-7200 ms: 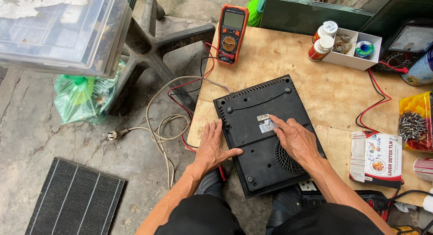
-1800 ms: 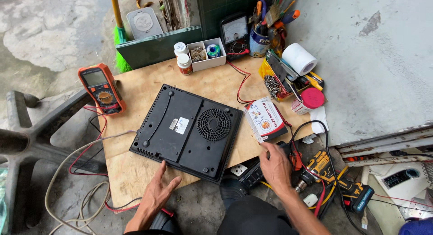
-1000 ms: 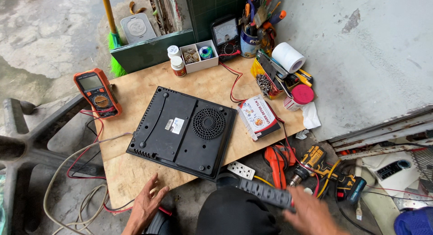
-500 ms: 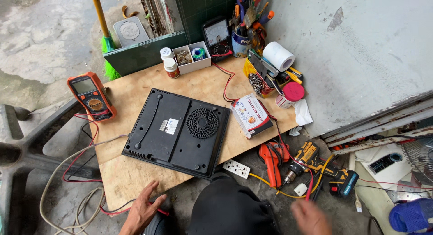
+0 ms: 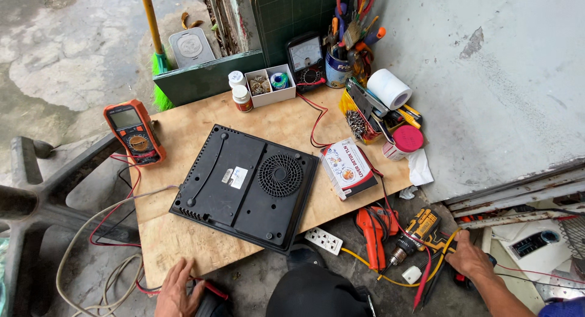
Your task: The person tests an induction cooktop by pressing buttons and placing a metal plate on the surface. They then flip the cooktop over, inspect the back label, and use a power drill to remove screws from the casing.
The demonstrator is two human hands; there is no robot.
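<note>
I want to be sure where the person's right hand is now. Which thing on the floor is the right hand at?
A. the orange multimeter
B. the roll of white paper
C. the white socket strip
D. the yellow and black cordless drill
D: the right hand rests at the handle end of the yellow and black cordless drill on the floor, right of the plywood board; the other three things lie apart from it.

I see the upturned cooktop (image 5: 247,186) lying in the middle of the plywood board (image 5: 183,241), with the multimeter (image 5: 134,132) at its left edge and the small box (image 5: 348,168) just right of it. Behind it sit two bottles (image 5: 239,91) beside a tray of parts (image 5: 271,85). On the floor right of the board, my right hand (image 5: 469,256) rests by the cordless drill (image 5: 417,232), near the power strip (image 5: 323,240).
</note>
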